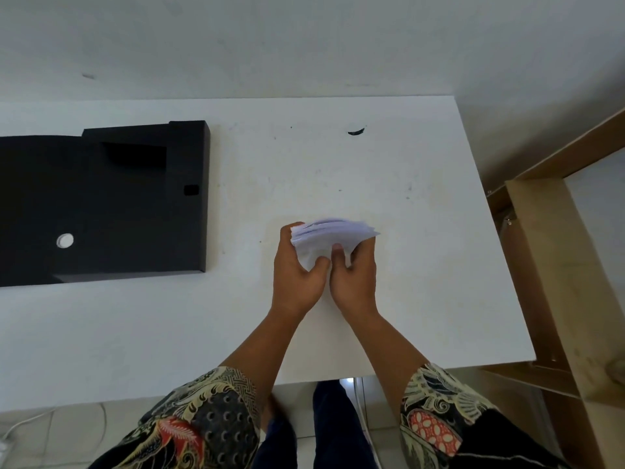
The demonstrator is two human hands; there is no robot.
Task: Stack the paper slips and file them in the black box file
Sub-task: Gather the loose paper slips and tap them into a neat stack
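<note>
White table [406,299] against wall; hands [324,275] grip paper slips [329,231].

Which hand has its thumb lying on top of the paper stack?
The right hand: its thumb presses down on the near face of the paper slips. The left hand instead wraps the stack's left edge, fingertips showing at the far corner.

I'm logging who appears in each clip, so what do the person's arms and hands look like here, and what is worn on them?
Both hands, left hand and right hand, are bare: no gloves, and no rings or watch that I can see. The forearms are uncovered. Short loose sleeves end around the elbows, in a batik-style print: black ground with cream scrolls, dotted patches and red-orange motifs.
</note>
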